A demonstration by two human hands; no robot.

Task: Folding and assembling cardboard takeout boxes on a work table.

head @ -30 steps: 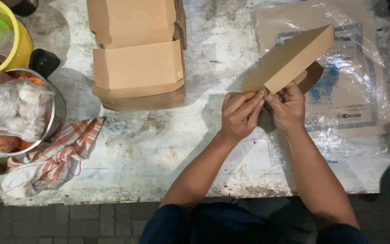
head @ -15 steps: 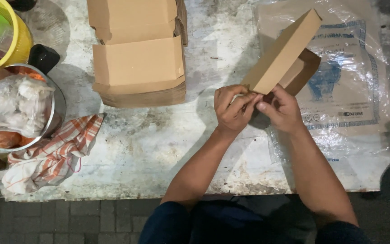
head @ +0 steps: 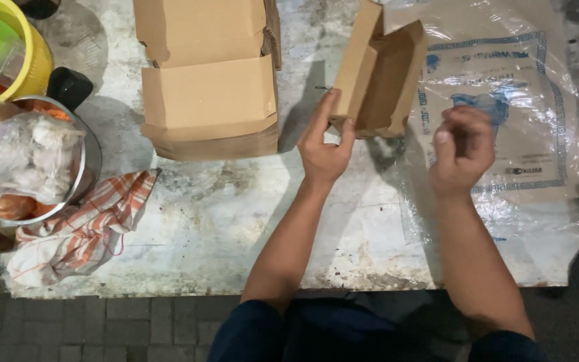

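A folded brown cardboard box (head: 380, 77) is held by the left hand (head: 324, 146) on a worn, mottled stone tabletop (head: 236, 221).

Far to the left of the left hand, a yellow plastic bucket (head: 31, 57) and a round metal bowl (head: 78, 171) filled with crinkled clear bags of food are seen, with a crumpled orange-and-white checked cloth (head: 78, 231) below them. Nearer, just left of the hand, a stack of flat, smooth brown cardboard boxes (head: 209, 80) is laid. The open box is gripped at its lower corner between the thumb and fingers of the left hand and is stood tilted, its hollow turned to the right. The right hand (head: 462, 149) is loosely curled, grasping nothing, apart from the box, above a glossy, wrinkled clear plastic bag with blue print (head: 524, 100).
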